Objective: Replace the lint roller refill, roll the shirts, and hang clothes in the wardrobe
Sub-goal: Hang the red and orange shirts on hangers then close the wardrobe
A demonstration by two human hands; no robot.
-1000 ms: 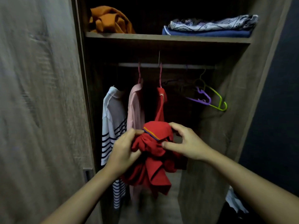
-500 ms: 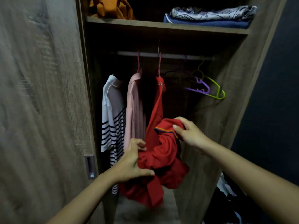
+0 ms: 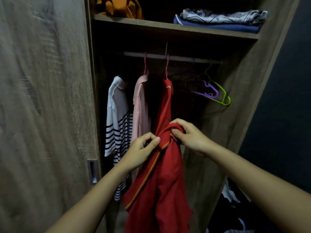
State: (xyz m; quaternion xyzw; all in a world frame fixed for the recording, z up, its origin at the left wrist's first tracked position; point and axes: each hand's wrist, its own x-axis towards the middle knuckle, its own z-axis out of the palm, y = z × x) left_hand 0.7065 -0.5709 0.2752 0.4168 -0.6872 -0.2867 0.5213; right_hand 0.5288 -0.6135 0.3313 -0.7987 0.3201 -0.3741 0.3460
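- My left hand [image 3: 143, 147] pinches the red shirt [image 3: 161, 182] at its striped hem edge; my right hand [image 3: 188, 137] grips a bunched fold of the same shirt just beside it.
- The red shirt hangs from a pink hanger [image 3: 166, 68] on the rail [image 3: 176, 58], between the pink shirt [image 3: 140, 106] and open dark space.
- A striped white shirt [image 3: 116, 123] hangs leftmost, close to the wardrobe door [image 3: 47, 98].
- Empty purple hanger [image 3: 208, 91] and green hanger [image 3: 222, 96] sit at the rail's right end, near the side wall [image 3: 235, 98].
- On the shelf [image 3: 168, 26] above: an orange garment [image 3: 121, 5] and folded blue and patterned cloths [image 3: 218, 19].
- Free room lies right of the red shirt.
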